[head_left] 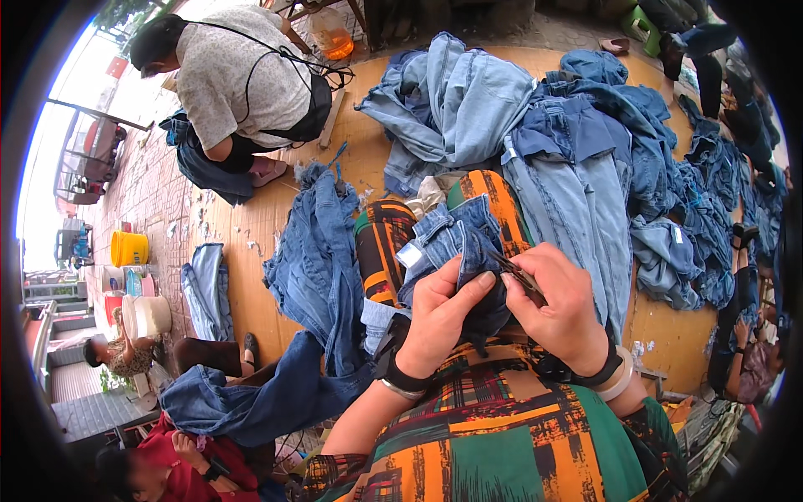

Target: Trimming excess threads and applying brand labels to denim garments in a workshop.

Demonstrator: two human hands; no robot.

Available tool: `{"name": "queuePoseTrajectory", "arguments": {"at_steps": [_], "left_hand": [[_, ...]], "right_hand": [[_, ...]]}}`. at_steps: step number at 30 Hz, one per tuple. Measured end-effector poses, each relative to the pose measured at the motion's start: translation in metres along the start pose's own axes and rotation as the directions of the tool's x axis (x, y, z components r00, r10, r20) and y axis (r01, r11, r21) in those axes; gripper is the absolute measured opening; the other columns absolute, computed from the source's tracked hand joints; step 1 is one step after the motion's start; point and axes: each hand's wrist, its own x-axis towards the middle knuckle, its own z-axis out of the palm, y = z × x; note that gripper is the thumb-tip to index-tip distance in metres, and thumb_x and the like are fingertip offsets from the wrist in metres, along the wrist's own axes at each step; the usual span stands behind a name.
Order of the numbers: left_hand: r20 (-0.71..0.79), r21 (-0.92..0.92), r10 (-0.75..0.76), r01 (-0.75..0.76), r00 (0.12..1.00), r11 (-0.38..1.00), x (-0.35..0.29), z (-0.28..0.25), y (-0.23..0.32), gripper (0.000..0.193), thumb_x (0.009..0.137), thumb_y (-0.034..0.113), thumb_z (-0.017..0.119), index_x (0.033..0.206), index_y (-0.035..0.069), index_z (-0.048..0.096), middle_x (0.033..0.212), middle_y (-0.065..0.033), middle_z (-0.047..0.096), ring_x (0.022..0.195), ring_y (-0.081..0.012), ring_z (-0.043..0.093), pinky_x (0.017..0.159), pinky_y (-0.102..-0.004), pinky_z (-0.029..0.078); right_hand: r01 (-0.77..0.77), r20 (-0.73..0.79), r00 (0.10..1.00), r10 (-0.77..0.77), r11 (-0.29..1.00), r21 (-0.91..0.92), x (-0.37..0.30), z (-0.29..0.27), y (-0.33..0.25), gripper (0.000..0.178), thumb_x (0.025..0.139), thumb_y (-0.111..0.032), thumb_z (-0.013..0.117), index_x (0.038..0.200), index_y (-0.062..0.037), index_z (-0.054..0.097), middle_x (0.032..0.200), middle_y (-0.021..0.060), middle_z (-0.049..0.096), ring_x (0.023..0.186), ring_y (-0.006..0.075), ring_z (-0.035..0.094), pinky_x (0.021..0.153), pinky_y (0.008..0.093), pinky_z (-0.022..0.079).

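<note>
Across my lap lies a bunched pair of blue jeans (439, 238), its waistband and a white label turned up toward me. My left hand (439, 314) pinches a dark fold of the denim between thumb and fingers. My right hand (559, 301) is closed around small dark thread snips (520, 278), whose tips rest close to the fold. The fingertips of both hands nearly meet, and the exact spot at the snips' tips is hard to make out.
Piles of light jeans (456, 100) and darker jeans (703, 209) lie ahead and to the right on the brown board (351, 138). Long jeans (314, 251) spread at my left. Other people sit nearby, one in a patterned shirt (242, 75). A yellow bucket (130, 248) stands far left.
</note>
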Motion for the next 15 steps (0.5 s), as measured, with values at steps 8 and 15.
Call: {"name": "queuePoseTrajectory", "arguments": {"at_steps": [8, 15], "left_hand": [[-0.022, 0.21, 0.096, -0.089, 0.995, 0.974, -0.001, 0.004, -0.004, 0.013, 0.094, 0.006, 0.06, 0.105, 0.0, 0.064, 0.094, 0.0032, 0.063, 0.085, -0.0025, 0.054, 0.075, -0.0197, 0.046], [-0.048, 0.064, -0.006, 0.009, 0.999, 0.998, -0.001, 0.011, 0.001, 0.014, 0.094, 0.007, 0.06, 0.105, -0.001, 0.065, 0.096, 0.0009, 0.065, 0.086, -0.0039, 0.056, 0.076, -0.0206, 0.047]], "right_hand": [[0.044, -0.008, 0.999, -0.045, 0.994, -0.098, -0.002, 0.0, 0.002, 0.019, 0.074, 0.003, 0.069, 0.089, -0.0017, 0.06, 0.08, 0.0094, 0.06, 0.058, 0.0255, 0.062, 0.048, 0.0331, 0.048], [0.039, -0.068, 0.997, -0.046, 0.993, -0.109, -0.004, 0.006, 0.009, 0.017, 0.074, 0.002, 0.069, 0.085, -0.0012, 0.058, 0.076, 0.0083, 0.057, 0.052, 0.0213, 0.057, 0.045, 0.0308, 0.045]]}}
